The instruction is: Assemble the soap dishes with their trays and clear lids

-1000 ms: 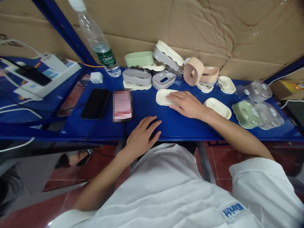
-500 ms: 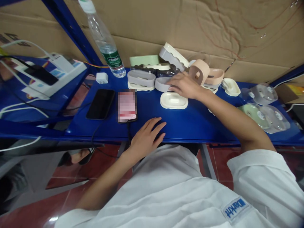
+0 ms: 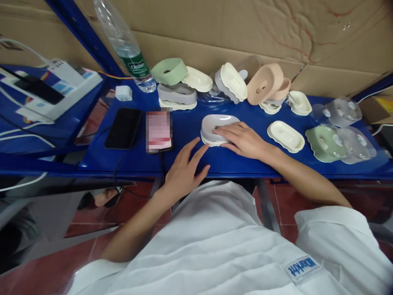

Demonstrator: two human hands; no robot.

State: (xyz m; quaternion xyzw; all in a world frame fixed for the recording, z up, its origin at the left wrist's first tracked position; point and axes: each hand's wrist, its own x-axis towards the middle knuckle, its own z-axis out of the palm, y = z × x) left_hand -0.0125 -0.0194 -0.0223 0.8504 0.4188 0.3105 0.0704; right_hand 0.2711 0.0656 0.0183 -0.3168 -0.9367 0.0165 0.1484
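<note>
- Near, left: left hand point(image 3: 182, 168), fingers spread apart, holding nothing. Tips just beside the cream base point(image 3: 215, 143); contact, cannot tell.
- Mid, slightly right: right hand point(image 3: 247, 139) over the grey dish's point(image 3: 211, 122) right end, fingers lying together, thumb toward the near side. Clamped or only resting: cannot tell from here.
- Grey dish sits mid-table point(image 3: 239, 168), on the cream base. I judge it light, stiff, probably plastic; smooth walls may slip. Best hold: long walls, thumb near, fingers far.
- Cream base: low; I'd pinch its rim.
- Far: green ring point(image 3: 172, 73), peach ring point(image 3: 265, 81); likely similar handling, hold by walls.
</note>
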